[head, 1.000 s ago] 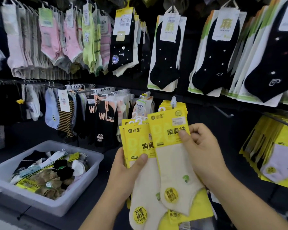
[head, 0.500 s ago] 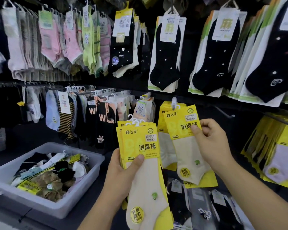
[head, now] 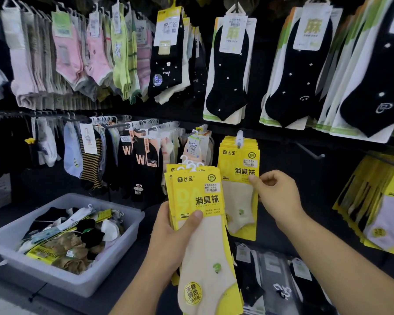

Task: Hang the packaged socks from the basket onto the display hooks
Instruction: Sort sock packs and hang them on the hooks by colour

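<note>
black dotted socks point(head: 229, 71) and pink socks point(head: 66, 53) on upper racks

Yellow sock pack point(head: 197, 196) gripped in the left hand point(head: 168, 242): "达足", "SGS", "消臭袜"; round sticker below the thumb, "无骨缝合". Hung pack point(head: 238, 169) touching the right hand point(head: 280, 196): the same "达足", "消臭袜". Black socks point(head: 143, 160) left of both: "W".

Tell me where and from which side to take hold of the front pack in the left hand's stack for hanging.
Grip the front yellow card sock pack by its stiff header's right edge, beside the printed title, coming from the right with the right hand. The left hand already covers the left edge with its thumb across the front, and the white plastic hanger hooks on top should probably stay free for the peg.
</note>
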Demonstrator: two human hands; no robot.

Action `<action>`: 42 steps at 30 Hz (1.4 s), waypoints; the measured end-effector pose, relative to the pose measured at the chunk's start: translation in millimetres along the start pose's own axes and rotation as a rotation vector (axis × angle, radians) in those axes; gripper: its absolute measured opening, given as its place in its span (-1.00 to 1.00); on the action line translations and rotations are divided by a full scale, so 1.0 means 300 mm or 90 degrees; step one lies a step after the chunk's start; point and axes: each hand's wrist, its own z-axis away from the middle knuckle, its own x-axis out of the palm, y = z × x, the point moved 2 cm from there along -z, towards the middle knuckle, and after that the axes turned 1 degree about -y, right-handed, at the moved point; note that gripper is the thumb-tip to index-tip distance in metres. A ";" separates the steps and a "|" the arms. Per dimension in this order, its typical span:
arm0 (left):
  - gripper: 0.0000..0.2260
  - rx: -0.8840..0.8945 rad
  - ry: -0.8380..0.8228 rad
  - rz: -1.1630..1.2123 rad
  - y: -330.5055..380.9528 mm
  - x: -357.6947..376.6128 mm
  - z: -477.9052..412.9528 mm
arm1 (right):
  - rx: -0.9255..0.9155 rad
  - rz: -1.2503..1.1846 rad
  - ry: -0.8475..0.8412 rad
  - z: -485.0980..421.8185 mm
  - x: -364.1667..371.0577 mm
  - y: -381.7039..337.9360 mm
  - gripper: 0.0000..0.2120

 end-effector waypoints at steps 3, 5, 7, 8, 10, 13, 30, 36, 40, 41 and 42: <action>-0.58 0.008 0.001 -0.002 0.000 0.002 -0.001 | -0.065 0.092 0.047 0.052 -0.008 -0.020 -0.80; -0.60 0.018 0.001 -0.003 0.001 0.010 -0.001 | -0.101 0.051 -0.017 0.109 0.016 -0.055 -0.77; -0.61 0.033 0.005 -0.008 0.003 0.019 -0.001 | -0.081 -0.003 -0.135 0.167 0.060 -0.090 -0.69; -0.61 0.043 0.008 -0.010 0.004 0.022 0.000 | -0.068 -0.014 -0.189 0.191 0.083 -0.104 -0.67; -0.59 0.060 0.016 -0.016 0.006 0.024 0.004 | -0.056 -0.015 -0.233 0.220 0.111 -0.116 -0.70; -0.52 0.078 0.023 -0.019 0.010 0.020 0.013 | -0.051 -0.027 -0.212 0.224 0.109 -0.121 -0.78; -0.81 0.072 0.055 -0.081 0.027 -0.042 0.011 | -0.099 -0.098 0.057 0.097 -0.068 -0.042 -0.93; -0.79 0.063 0.045 -0.057 0.028 -0.037 0.006 | -0.107 -0.120 0.019 0.049 -0.013 -0.066 -0.93; -0.76 0.059 0.040 -0.037 0.030 -0.028 0.007 | -0.054 -0.117 -0.017 0.047 0.018 -0.031 -0.93; -0.75 0.056 0.036 -0.033 0.030 -0.026 0.008 | -0.035 -0.116 -0.010 0.051 0.019 -0.021 -0.92; -0.74 0.054 0.032 -0.030 0.029 -0.024 0.008 | -0.016 -0.104 0.009 0.057 0.016 -0.014 -0.89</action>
